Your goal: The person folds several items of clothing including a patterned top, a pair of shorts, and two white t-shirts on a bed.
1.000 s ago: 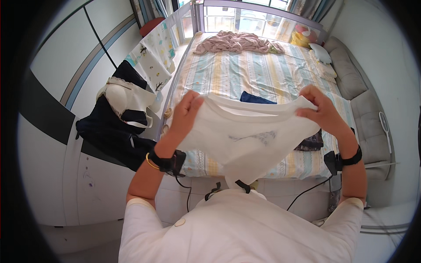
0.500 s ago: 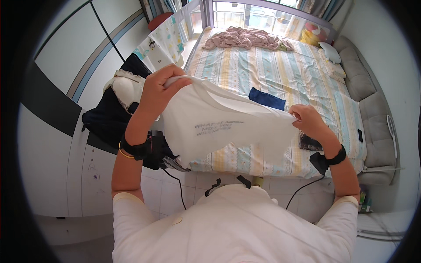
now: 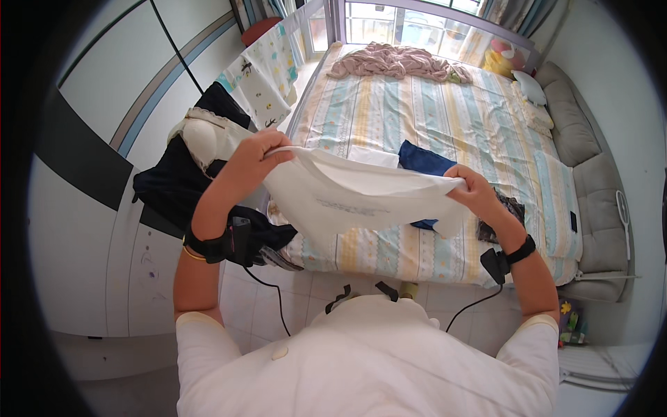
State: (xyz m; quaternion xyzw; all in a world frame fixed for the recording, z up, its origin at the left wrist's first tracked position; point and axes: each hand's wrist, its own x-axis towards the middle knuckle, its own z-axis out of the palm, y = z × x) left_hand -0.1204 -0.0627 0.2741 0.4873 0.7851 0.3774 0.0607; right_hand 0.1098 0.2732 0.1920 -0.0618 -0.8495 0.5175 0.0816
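A white shirt (image 3: 361, 201) with dark print on its front hangs stretched between my hands, above the near part of the bed. My left hand (image 3: 256, 156) is closed on one upper corner, and my right hand (image 3: 474, 189) pinches the opposite corner. Its top edge sags in the middle, and the lower part falls loose. Behind it, partly covered, a folded dark blue cloth (image 3: 425, 158) lies on the bed beside a flat white cloth (image 3: 374, 156). A dark patterned piece of cloth (image 3: 513, 206) lies by my right wrist.
Dark clothes (image 3: 161, 177) and a cream bra (image 3: 203, 139) are heaped left of the bed (image 3: 361, 111). A crumpled pink blanket (image 3: 396, 61) lies at its far end. Grey cushions (image 3: 573, 132) line the right side, near a phone (image 3: 574, 222). White cupboards stand left.
Both hands have come lower and toward me slightly, the left most, and the shirt's top edge now sags flatter. The white cloth and more of the blue cloth behind it have come into view.
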